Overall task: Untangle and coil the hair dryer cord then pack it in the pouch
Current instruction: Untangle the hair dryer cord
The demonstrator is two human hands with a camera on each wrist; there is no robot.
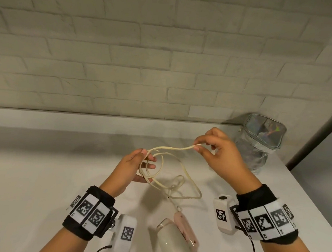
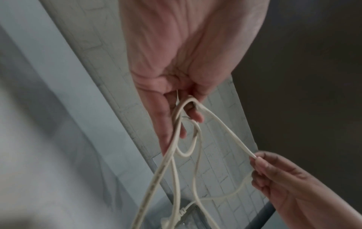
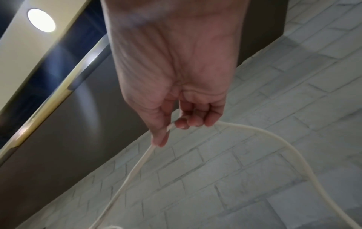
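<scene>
A cream and pink hair dryer (image 1: 174, 240) lies on the white table near the front edge. Its cream cord (image 1: 170, 166) rises from the handle in loose loops. My left hand (image 1: 139, 163) holds several loops of the cord (image 2: 176, 139) above the table, thumb on top and fingers spread through them. My right hand (image 1: 205, 148) pinches a stretch of cord (image 3: 149, 155) between thumb and fingertips, up and to the right of the left hand. The clear pouch (image 1: 258, 144) with a silver zipper stands at the back right, behind the right hand.
The white table (image 1: 39, 176) runs back to a low ledge under a white brick wall (image 1: 127, 54). The table's right edge (image 1: 313, 195) slants close past the pouch. Black cables hang from both wrist cameras near the front.
</scene>
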